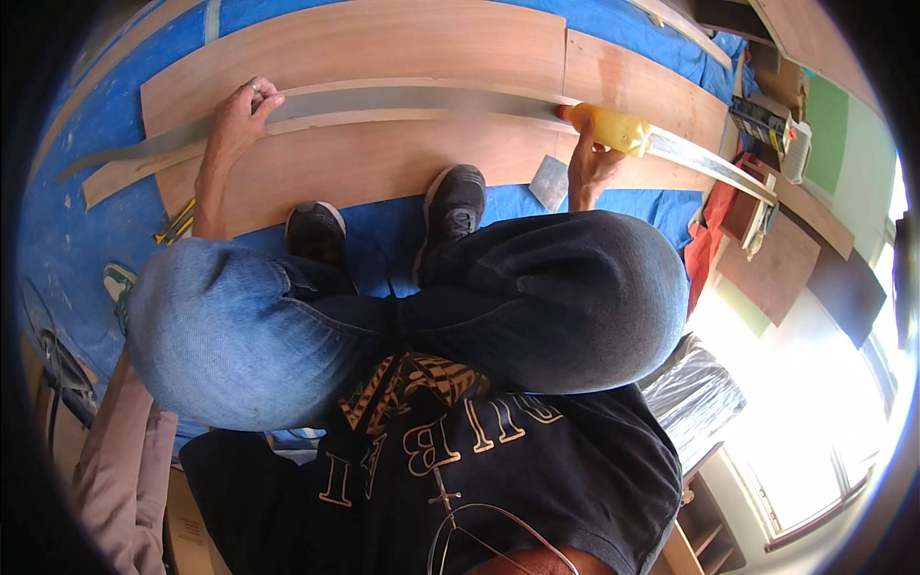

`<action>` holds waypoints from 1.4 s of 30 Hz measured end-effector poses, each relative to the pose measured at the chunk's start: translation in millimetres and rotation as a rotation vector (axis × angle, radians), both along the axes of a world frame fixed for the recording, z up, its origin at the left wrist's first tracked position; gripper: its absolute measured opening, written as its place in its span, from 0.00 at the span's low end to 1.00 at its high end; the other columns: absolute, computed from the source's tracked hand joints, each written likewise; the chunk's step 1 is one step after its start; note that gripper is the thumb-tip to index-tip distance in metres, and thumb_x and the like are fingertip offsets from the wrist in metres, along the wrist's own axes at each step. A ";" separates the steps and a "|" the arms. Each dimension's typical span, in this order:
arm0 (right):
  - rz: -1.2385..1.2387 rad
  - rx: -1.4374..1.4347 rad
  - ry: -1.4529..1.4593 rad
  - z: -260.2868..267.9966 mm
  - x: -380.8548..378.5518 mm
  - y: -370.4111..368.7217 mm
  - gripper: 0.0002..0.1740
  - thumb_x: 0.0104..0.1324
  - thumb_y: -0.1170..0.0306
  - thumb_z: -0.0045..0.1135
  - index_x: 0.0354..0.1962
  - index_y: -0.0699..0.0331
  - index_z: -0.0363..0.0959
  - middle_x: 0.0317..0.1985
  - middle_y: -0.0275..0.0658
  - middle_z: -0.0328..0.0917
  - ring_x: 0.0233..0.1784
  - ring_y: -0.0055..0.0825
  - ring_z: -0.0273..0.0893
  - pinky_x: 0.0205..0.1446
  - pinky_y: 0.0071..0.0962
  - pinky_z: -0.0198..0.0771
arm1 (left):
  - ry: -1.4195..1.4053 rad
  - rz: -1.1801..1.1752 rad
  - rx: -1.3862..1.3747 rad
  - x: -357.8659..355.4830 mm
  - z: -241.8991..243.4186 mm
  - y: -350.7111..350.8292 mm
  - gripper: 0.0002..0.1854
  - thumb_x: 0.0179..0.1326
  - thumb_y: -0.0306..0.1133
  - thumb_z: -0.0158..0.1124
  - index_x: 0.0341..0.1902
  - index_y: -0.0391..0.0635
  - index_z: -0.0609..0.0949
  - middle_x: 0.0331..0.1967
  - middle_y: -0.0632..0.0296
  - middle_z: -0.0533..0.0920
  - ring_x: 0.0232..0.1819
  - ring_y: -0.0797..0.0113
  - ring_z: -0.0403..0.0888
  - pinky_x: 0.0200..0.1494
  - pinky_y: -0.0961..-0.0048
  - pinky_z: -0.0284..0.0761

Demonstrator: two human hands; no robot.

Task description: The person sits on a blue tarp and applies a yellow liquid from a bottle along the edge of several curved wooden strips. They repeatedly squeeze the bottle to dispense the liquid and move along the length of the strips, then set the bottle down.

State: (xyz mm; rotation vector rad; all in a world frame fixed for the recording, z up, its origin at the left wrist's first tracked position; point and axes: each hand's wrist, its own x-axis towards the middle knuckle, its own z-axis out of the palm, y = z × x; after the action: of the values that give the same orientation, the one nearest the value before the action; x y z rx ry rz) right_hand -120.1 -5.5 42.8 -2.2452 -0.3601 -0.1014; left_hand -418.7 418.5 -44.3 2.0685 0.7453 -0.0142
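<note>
A long, thin grey strip [374, 102] runs along a wooden batten [147, 169] that lies across plywood sheets. My left hand [241, 115] is over the strip near its left end, thumb and curled fingers closed at its edge. Left of that hand, the strip's end diverges from the batten. My right hand [595, 164] grips a yellow plastic bottle [609, 129], tipped on its side with the red cap pointing left. The cap is at the strip's right end. Right of the bottle, a pale glossy layer [693, 157] covers the batten's face.
Plywood sheets [402, 43] rest on a blue tarp [57, 230]. A small grey square plate [550, 183] lies near my right wrist, and a yellow-and-black tool [176, 221] near my left forearm. Another person's trouser leg [118, 460] and shoe [118, 284] appear at left.
</note>
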 end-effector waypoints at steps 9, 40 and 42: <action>-0.154 0.158 -0.050 15.2 13.1 -11.7 0.27 0.66 0.66 0.70 0.54 0.73 0.68 0.47 0.48 0.81 0.49 0.35 0.82 0.50 0.32 0.83 | -0.009 0.019 -0.009 2.3 -1.0 -1.3 0.11 0.67 0.38 0.66 0.39 0.42 0.79 0.25 0.63 0.81 0.27 0.73 0.76 0.36 0.71 0.72; -0.051 0.136 -0.054 4.0 7.6 -23.7 0.26 0.66 0.68 0.69 0.55 0.73 0.67 0.48 0.49 0.82 0.49 0.36 0.85 0.50 0.34 0.83 | -0.034 0.004 0.015 -0.4 5.9 -3.3 0.10 0.68 0.37 0.65 0.39 0.42 0.79 0.26 0.65 0.79 0.30 0.75 0.76 0.38 0.72 0.73; -0.152 0.043 -0.083 14.2 23.4 -32.8 0.28 0.67 0.65 0.69 0.56 0.73 0.66 0.47 0.50 0.82 0.49 0.37 0.85 0.50 0.33 0.84 | -0.028 0.006 0.015 0.6 6.1 -3.0 0.11 0.68 0.37 0.65 0.39 0.42 0.79 0.26 0.64 0.80 0.30 0.75 0.76 0.38 0.72 0.73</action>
State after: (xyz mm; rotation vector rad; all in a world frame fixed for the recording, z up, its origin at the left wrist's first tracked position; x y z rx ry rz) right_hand -96.7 -38.2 57.1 -2.2285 -0.2295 -0.2804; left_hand -418.1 415.5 -38.2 2.0769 0.7363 0.0241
